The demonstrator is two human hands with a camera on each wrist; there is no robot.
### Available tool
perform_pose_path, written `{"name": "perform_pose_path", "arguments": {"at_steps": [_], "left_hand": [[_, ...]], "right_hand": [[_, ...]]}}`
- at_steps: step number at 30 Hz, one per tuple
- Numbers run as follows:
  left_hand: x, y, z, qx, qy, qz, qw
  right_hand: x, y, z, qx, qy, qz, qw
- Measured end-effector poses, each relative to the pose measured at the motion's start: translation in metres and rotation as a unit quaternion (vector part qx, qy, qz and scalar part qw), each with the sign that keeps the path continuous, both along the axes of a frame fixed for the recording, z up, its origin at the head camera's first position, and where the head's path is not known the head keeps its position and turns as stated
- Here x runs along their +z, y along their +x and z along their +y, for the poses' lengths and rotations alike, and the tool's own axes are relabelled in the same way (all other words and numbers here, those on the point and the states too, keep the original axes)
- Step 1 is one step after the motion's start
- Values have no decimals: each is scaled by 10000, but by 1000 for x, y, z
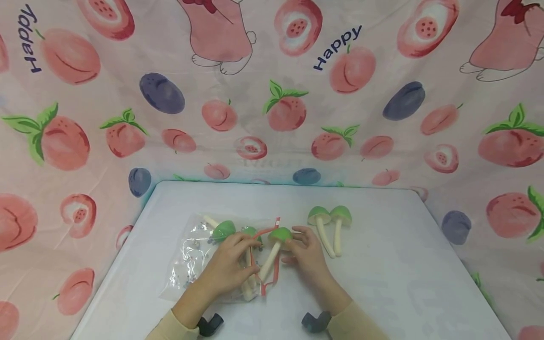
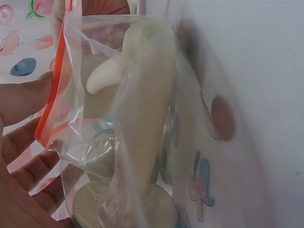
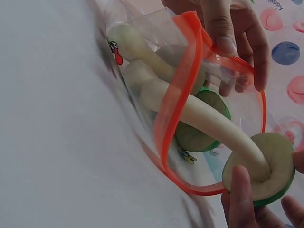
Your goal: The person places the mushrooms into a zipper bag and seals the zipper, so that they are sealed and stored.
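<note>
A clear plastic zip bag [image 1: 182, 271] with an orange-red zip strip [image 3: 178, 109] lies on the white table, its mouth open to the right. My left hand [image 1: 231, 262] holds the bag at its mouth, thumb on the zip edge and fingers behind it. Several toy mushrooms with green caps [image 1: 224, 230] and pale stems lie inside. At the mouth, my right hand [image 1: 309, 252] holds another toy mushroom [image 3: 280, 161] by its cap. That mushroom's stem [image 3: 213, 118] points through the opening into the bag, while the cap stays outside.
Two more green-capped mushrooms [image 1: 318, 216] lie side by side on the table [image 1: 395, 264], right of my right hand. Behind the table hangs a pink fruit-print cloth [image 1: 255, 94]. Dark curved pieces [image 1: 316, 322] show near both wrists.
</note>
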State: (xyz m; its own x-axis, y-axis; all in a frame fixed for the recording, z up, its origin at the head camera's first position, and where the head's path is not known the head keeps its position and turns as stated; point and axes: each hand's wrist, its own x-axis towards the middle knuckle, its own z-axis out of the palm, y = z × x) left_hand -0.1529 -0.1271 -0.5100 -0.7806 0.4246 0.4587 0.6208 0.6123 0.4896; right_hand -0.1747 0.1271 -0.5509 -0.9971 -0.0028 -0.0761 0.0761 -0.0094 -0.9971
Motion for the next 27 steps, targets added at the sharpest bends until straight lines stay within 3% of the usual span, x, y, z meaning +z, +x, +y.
{"name": "perform_pose_path", "arguments": {"at_steps": [13,27], "left_hand": [[-2,-2,0,-18,11,-2,10000],[-1,-1,0,34,-67,-76,9999]], "right_hand": [[10,3,3,288,-16,-5,9996],[15,3,2,271,-182,-39,9995]]}}
